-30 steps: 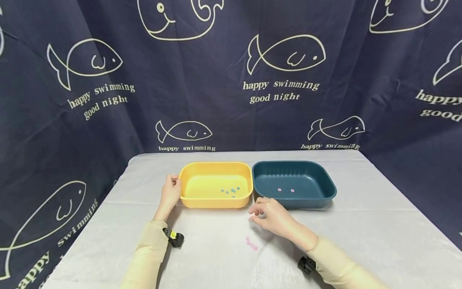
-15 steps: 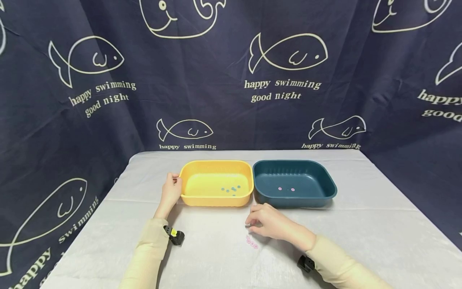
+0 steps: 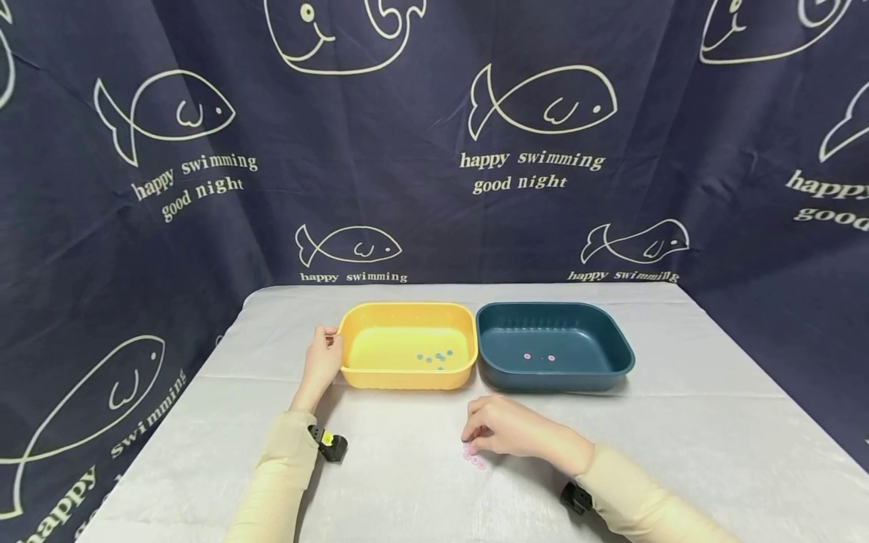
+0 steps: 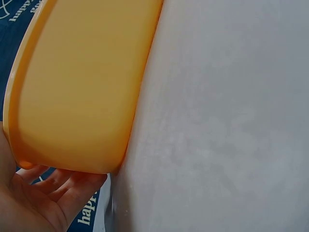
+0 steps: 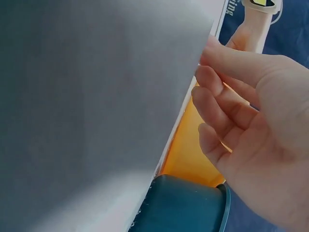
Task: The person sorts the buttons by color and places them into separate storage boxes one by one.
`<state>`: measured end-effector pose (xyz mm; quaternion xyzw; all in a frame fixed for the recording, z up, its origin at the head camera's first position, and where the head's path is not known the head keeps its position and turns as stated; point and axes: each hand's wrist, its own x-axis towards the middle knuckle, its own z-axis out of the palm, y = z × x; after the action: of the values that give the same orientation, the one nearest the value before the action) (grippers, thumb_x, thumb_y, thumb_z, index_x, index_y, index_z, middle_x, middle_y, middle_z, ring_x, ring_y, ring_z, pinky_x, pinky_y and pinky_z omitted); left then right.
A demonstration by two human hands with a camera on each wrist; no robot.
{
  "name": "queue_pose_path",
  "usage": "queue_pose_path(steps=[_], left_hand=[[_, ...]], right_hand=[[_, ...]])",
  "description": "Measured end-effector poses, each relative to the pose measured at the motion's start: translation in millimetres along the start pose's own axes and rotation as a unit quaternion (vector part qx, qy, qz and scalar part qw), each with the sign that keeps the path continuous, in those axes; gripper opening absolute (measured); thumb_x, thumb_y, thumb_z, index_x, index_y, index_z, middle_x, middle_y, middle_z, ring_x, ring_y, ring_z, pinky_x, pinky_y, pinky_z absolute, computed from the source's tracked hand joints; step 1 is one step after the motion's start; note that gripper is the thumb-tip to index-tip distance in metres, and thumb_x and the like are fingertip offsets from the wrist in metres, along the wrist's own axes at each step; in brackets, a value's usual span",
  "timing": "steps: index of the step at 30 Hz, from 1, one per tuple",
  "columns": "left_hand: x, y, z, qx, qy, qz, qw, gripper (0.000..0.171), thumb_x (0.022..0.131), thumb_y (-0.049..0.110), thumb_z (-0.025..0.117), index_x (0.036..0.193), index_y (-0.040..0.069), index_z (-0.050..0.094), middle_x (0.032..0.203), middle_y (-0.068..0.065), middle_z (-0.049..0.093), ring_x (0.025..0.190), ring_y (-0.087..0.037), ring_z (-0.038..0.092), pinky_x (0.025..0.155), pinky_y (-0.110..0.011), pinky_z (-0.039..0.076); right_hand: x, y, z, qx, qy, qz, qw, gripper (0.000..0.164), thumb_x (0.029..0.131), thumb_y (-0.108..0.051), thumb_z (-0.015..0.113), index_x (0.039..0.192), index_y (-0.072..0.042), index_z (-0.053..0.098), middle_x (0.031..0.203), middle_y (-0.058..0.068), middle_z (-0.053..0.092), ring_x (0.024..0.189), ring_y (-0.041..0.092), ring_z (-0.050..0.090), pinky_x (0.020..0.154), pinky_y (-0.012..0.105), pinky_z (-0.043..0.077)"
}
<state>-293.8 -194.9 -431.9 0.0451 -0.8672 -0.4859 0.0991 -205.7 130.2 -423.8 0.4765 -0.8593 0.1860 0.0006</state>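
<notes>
At the left end of the yellow plastic basin (image 3: 407, 380), my left hand (image 3: 321, 367) holds the rim. In the left wrist view its fingers (image 4: 79, 193) curve against the underside of the basin's end. My right hand (image 3: 505, 427) is low over the table, its thumb and forefinger tips right at the upper end of a short row of small pink discs (image 3: 475, 460), button-like. In the right wrist view the fingers (image 5: 212, 104) are bent and the thumb tip lies close to the forefinger; I cannot tell whether a disc is pinched there.
A dark teal basin (image 3: 557, 381) stands against the yellow one's right side, with two pink discs (image 3: 551, 358) inside. Several small blue discs (image 3: 439, 356) lie in the yellow basin. A white cloth covers the table (image 3: 400, 467); a navy fish-print curtain (image 3: 434, 188) hangs behind.
My right hand has moved down and slightly left, from in front of the teal basin to the pink discs. The left hand has stayed at the yellow basin.
</notes>
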Motion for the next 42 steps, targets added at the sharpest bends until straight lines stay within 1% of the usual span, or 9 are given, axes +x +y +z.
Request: queue_pose_path(steps=[3,11,19,22,27,30,33,37,42], left_hand=[[-0.1,-1.6,0.5,-0.003,-0.001,-0.004,1.0000,0.031,0.097,0.015,0.035,0.122,-0.002,0.040,0.127,-0.033,0.049,0.119,-0.044,0.049,0.097,-0.053,0.042],[0.5,-3.9,0.9,-0.010,-0.005,-0.008,0.9999,0.030,0.098,0.014,0.034,0.122,-0.002,0.040,0.127,-0.033,0.048,0.118,-0.044,0.048,0.096,-0.052,0.043],[0.2,-0.6,-0.6,-0.004,-0.010,-0.007,0.9999,0.030,0.098,0.015,0.034,0.123,-0.002,0.040,0.126,-0.032,0.049,0.116,-0.043,0.050,0.094,-0.051,0.044],[0.4,-0.2,-0.5,-0.002,-0.010,-0.007,0.9999,0.030,0.099,0.015,0.034,0.123,-0.002,0.040,0.126,-0.032,0.049,0.117,-0.042,0.050,0.095,-0.051,0.043],[-0.3,-0.1,-0.3,-0.004,-0.011,-0.006,0.9999,0.030,0.099,0.014,0.034,0.123,-0.002,0.040,0.126,-0.032,0.049,0.116,-0.043,0.050,0.095,-0.051,0.043],[-0.9,0.4,-0.3,-0.006,-0.011,-0.005,0.9999,0.030,0.099,0.014,0.035,0.124,-0.002,0.040,0.126,-0.032,0.049,0.116,-0.043,0.050,0.094,-0.051,0.044],[-1.0,0.1,-0.3,-0.006,-0.010,-0.003,0.9999,0.030,0.099,0.014,0.035,0.124,-0.002,0.040,0.126,-0.032,0.049,0.116,-0.043,0.050,0.094,-0.052,0.044],[-1.1,-0.3,-0.1,-0.004,-0.009,-0.003,0.9999,0.030,0.098,0.014,0.035,0.123,-0.002,0.040,0.126,-0.033,0.049,0.116,-0.044,0.050,0.094,-0.052,0.044],[-1.2,-0.7,0.5,-0.001,-0.006,-0.003,1.0000,0.030,0.098,0.014,0.035,0.123,-0.002,0.040,0.125,-0.033,0.049,0.116,-0.044,0.050,0.094,-0.052,0.044]], right_hand=[[1.0,-0.8,0.8,-0.003,-0.002,-0.004,1.000,0.008,0.077,-0.018,0.075,0.084,-0.015,0.075,0.070,-0.010,0.056,0.069,-0.004,0.047,0.070,0.012,0.042],[2.9,-2.2,0.7,-0.015,0.011,-0.025,1.000,0.007,0.076,-0.020,0.076,0.080,-0.014,0.076,0.065,-0.011,0.056,0.065,-0.005,0.043,0.065,0.008,0.038],[3.7,-3.2,0.2,-0.057,0.004,-0.041,0.998,0.004,0.079,-0.020,0.073,0.077,-0.017,0.076,0.064,-0.013,0.052,0.064,-0.005,0.041,0.063,0.008,0.036],[3.7,-4.4,0.3,-0.054,0.004,-0.030,0.998,0.004,0.079,-0.020,0.073,0.076,-0.017,0.075,0.063,-0.013,0.050,0.064,-0.005,0.041,0.063,0.009,0.036],[2.6,-4.9,2.2,-0.027,0.006,-0.001,1.000,0.007,0.078,-0.020,0.074,0.073,-0.016,0.071,0.063,-0.013,0.047,0.064,-0.005,0.039,0.062,0.009,0.035],[1.6,-5.1,2.9,-0.013,0.010,0.005,1.000,0.010,0.078,-0.020,0.074,0.071,-0.017,0.068,0.064,-0.014,0.047,0.065,-0.004,0.040,0.062,0.010,0.037],[0.7,-5.5,3.4,-0.001,0.008,0.010,1.000,0.013,0.081,-0.017,0.071,0.069,-0.017,0.065,0.066,-0.014,0.050,0.067,-0.004,0.044,0.066,0.012,0.041],[-0.2,-5.6,4.2,0.001,-0.002,0.022,1.000,0.016,0.083,-0.013,0.067,0.068,-0.018,0.062,0.068,-0.015,0.052,0.070,-0.003,0.047,0.070,0.015,0.045],[-1.0,-5.4,4.2,0.002,-0.014,0.042,0.999,0.018,0.084,-0.011,0.065,0.068,-0.018,0.060,0.068,-0.015,0.050,0.070,-0.002,0.047,0.071,0.016,0.045]])
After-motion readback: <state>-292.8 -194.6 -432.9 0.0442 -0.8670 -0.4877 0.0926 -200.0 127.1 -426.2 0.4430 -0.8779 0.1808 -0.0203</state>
